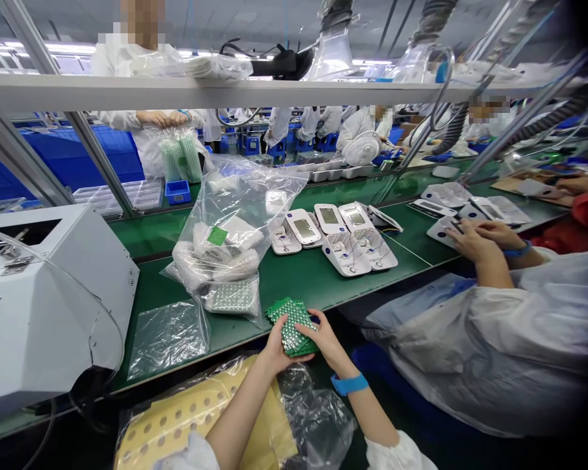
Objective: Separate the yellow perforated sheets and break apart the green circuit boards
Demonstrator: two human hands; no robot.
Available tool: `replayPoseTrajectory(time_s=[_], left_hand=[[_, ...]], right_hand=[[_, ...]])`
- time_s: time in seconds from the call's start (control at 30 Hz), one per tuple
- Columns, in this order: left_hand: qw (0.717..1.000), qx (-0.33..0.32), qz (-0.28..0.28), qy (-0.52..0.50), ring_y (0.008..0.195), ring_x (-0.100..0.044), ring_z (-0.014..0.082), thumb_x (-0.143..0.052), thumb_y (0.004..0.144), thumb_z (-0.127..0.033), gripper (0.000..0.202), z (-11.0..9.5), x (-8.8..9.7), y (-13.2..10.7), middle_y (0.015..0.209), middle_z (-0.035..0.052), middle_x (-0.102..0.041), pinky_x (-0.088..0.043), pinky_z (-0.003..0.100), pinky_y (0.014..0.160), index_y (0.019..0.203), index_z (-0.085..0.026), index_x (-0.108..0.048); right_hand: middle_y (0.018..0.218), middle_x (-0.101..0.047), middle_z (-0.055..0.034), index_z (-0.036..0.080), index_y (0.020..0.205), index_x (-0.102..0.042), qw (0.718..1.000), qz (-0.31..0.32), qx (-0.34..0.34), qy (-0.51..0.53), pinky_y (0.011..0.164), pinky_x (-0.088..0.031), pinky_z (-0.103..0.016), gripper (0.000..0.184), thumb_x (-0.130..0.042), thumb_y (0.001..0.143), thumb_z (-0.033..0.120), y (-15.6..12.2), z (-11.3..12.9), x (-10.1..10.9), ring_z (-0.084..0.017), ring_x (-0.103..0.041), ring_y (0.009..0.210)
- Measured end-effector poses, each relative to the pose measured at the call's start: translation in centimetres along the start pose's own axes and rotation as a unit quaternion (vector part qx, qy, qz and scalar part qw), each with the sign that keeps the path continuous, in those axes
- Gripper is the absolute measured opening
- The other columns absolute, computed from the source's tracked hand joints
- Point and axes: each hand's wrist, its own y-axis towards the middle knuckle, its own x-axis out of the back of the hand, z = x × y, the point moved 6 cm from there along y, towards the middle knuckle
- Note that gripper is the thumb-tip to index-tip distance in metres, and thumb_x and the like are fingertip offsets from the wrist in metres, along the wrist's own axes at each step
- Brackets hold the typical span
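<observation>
A stack of green circuit boards (290, 321) with rows of silver dots sits between both my hands at the near edge of the green table (294, 277). My left hand (275, 349) grips the stack's left side from below. My right hand (322, 336) holds its right side, fingers curled around it; a blue wristband (349, 383) is on that wrist. Just left of the stack lies a clear plastic bag (230, 222) with more packed boards and a green label.
A white machine housing (44, 294) stands at the left. White device shells (345, 238) lie in a row mid-table. A co-worker in a white coat (494, 326) sits at the right, hands on a device. A yellow perforated sheet in plastic (196, 418) rests on my lap.
</observation>
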Motion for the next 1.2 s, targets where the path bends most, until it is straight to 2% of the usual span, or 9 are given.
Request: replayPoseTrajectory(time_s=[0.37,0.53,0.6,0.63,0.7,0.77,0.87,1.03,1.2], left_hand=[[0.981,-0.088,-0.059,0.160,0.082,-0.067,0.0202,-0.049,0.089,-0.043,0.037,-1.0,1.0,-2.8,0.102,0.0091,-0.066,-0.054,0.042,0.080,0.114,-0.017,-0.055],[0.918,-0.154,-0.189,0.312,0.071,-0.063,0.0251,-0.060,0.080,-0.045,0.031,-2.7,2.0,-5.9,0.067,0.0049,-0.057,-0.050,0.038,0.070,0.072,-0.016,-0.058],[0.859,-0.230,-0.255,0.380,0.085,-0.061,0.0267,-0.061,0.080,-0.043,0.029,-3.8,1.7,-7.6,0.070,0.0046,-0.055,-0.047,0.036,0.077,0.066,-0.018,-0.054],[0.806,-0.286,-0.283,0.435,0.091,-0.058,0.0270,-0.060,0.081,-0.040,0.024,-4.4,1.2,-8.5,0.075,0.0052,-0.056,-0.046,0.035,0.080,0.070,-0.019,-0.056],[0.652,-0.394,-0.321,0.563,0.097,-0.055,0.0272,-0.056,0.084,-0.033,0.013,-5.1,-0.5,-9.8,0.087,0.0068,-0.059,-0.045,0.036,0.081,0.087,-0.021,-0.061],[0.497,-0.455,-0.330,0.661,0.098,-0.054,0.0281,-0.055,0.085,-0.029,0.025,-4.9,-2.0,-10.0,0.099,0.0095,-0.060,-0.047,0.037,0.080,0.108,-0.020,-0.060],[0.408,-0.462,-0.340,0.711,0.101,-0.052,0.0289,-0.058,0.085,-0.028,0.037,-4.3,-2.3,-9.0,0.111,0.0131,-0.056,-0.049,0.041,0.082,0.121,-0.017,-0.057],[0.385,-0.472,-0.334,0.719,0.100,-0.050,0.0285,-0.057,0.087,-0.026,0.034,-3.9,-2.0,-8.2,0.114,0.0155,-0.053,-0.049,0.041,0.078,0.120,-0.016,-0.060],[0.427,-0.458,-0.324,0.709,0.100,-0.047,0.0286,-0.059,0.086,-0.025,0.031,-4.2,-1.9,-8.1,0.115,0.0147,-0.050,-0.048,0.041,0.077,0.116,-0.018,-0.062]], right_hand=[[0.091,-0.068,-0.0037,0.023,0.124,-0.040,0.998,0.000,-0.004,0.066,0.082,-0.053,-0.041,0.083,-0.085,0.057,0.043,-1.0,-0.1,-0.6,-0.025,-0.068,0.086],[0.099,-0.066,-0.0041,0.025,0.122,-0.044,0.998,-0.010,-0.014,0.063,0.081,-0.054,-0.039,0.075,-0.084,0.060,0.041,-1.0,0.2,-0.5,-0.026,-0.066,0.092],[0.102,-0.065,-0.0046,0.026,0.122,-0.044,0.998,-0.008,-0.024,0.064,0.082,-0.054,-0.039,0.073,-0.083,0.062,0.040,-1.1,0.2,-0.5,-0.026,-0.066,0.093],[0.103,-0.064,-0.0048,0.027,0.122,-0.044,0.998,-0.008,-0.029,0.064,0.083,-0.054,-0.039,0.072,-0.082,0.063,0.041,-1.1,0.1,-0.5,-0.026,-0.066,0.094],[0.106,-0.064,-0.0051,0.028,0.123,-0.044,0.998,-0.011,-0.035,0.059,0.082,-0.055,-0.039,0.070,-0.081,0.065,0.041,-1.2,-0.1,-0.5,-0.026,-0.065,0.097],[0.111,-0.063,-0.0056,0.030,0.125,-0.044,0.998,-0.015,-0.038,0.047,0.081,-0.056,-0.039,0.070,-0.080,0.066,0.042,-1.2,-0.4,-0.4,-0.027,-0.064,0.100],[0.118,-0.061,-0.0060,0.032,0.129,-0.044,0.999,-0.012,-0.043,0.030,0.080,-0.057,-0.038,0.070,-0.078,0.069,0.045,-1.2,-0.8,-0.2,-0.028,-0.062,0.105],[0.121,-0.060,-0.0043,0.036,0.132,-0.045,0.999,-0.010,-0.046,-0.010,0.081,-0.057,-0.039,0.069,-0.075,0.070,0.047,-1.2,-1.1,0.5,-0.030,-0.059,0.111],[0.127,-0.056,-0.0032,0.039,0.133,-0.043,0.997,-0.006,-0.078,-0.002,0.084,-0.057,-0.041,0.071,-0.076,0.071,0.044,-1.3,-1.3,0.7,-0.029,-0.058,0.112]])
